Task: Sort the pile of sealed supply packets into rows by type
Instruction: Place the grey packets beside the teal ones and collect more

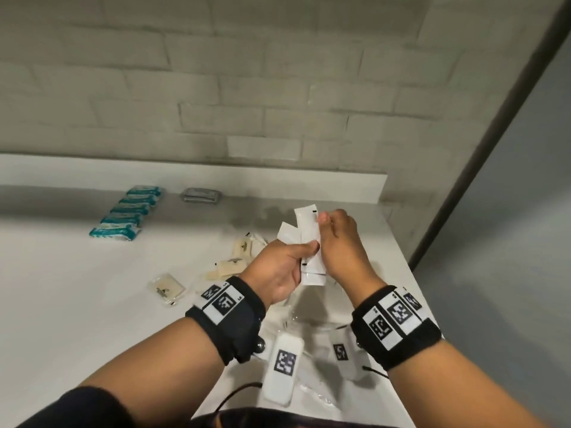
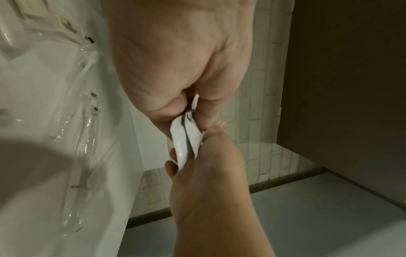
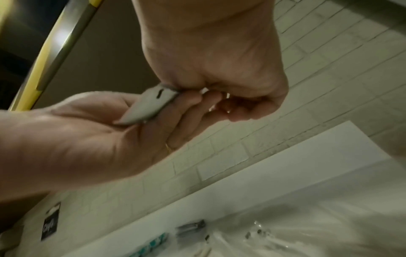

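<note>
Teal packets (image 1: 123,213) sit in a row at ten o'clock on your counter (image 1: 61,288), a grey packet (image 1: 200,196) just right of them. Cream packets (image 1: 234,257) lie loose near centre. Your left hand (image 1: 278,270) grips a fan of white packets (image 1: 309,242) above them; at one o'clock your right hand (image 1: 340,242) pinches the top packet's edge.

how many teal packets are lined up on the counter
5, in one diagonal row of teal packets at the counter's far left, from near the back ledge toward the front. None looks hidden.
</note>
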